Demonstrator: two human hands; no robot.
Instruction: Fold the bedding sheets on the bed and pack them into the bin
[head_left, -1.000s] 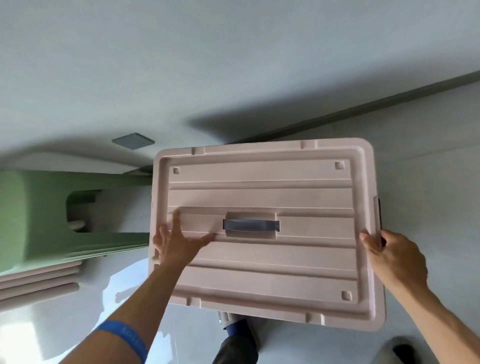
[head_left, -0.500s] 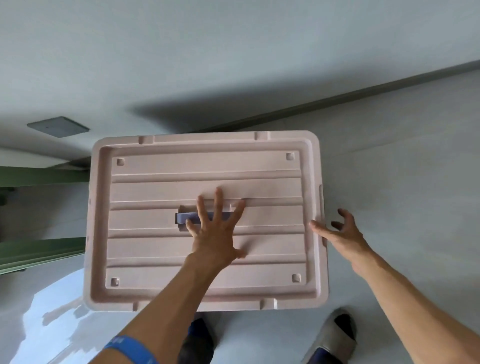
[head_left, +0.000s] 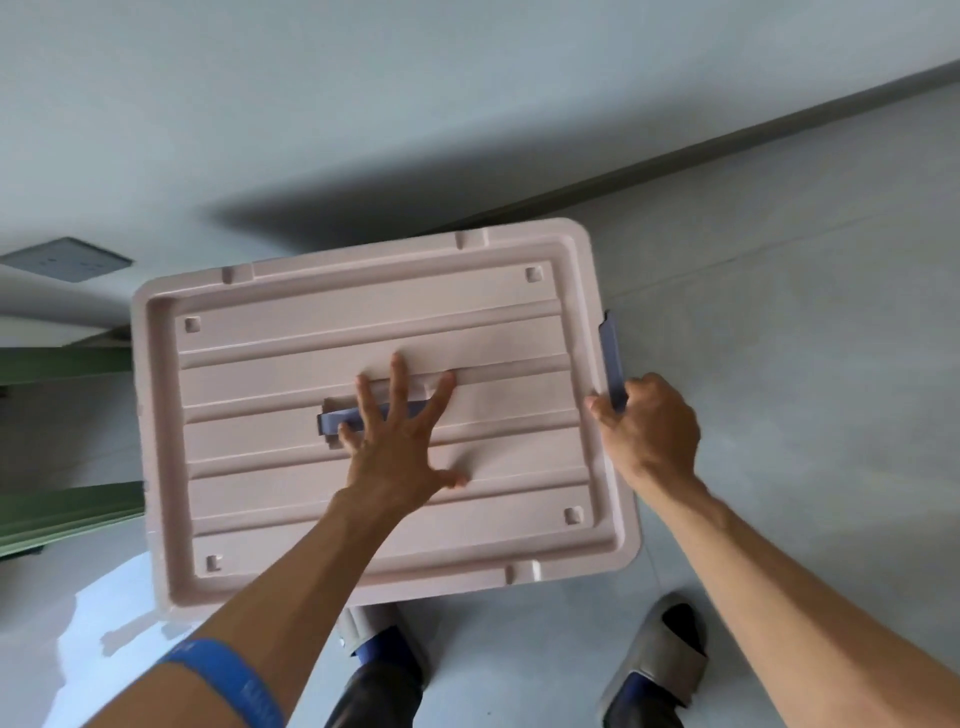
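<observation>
Bin (head_left: 374, 332) body and contents under its lid, handle (head_left: 337, 418) middle beneath left hand (head_left: 400, 452).

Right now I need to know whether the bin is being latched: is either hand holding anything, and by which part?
The right hand grips the blue side latch at its lower end. The left hand only presses flat on the lid.

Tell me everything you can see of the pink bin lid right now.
The pink bin lid looks like moulded plastic: rectangular, rounded corners, raised rim, ridges running lengthwise, small square studs near the corners. A grey-blue handle sits in a central recess. It lies flat on the bin, on the floor near the wall. The left hand presses on it with spread fingers; the right hand grips a grey-blue latch at its right edge.
</observation>
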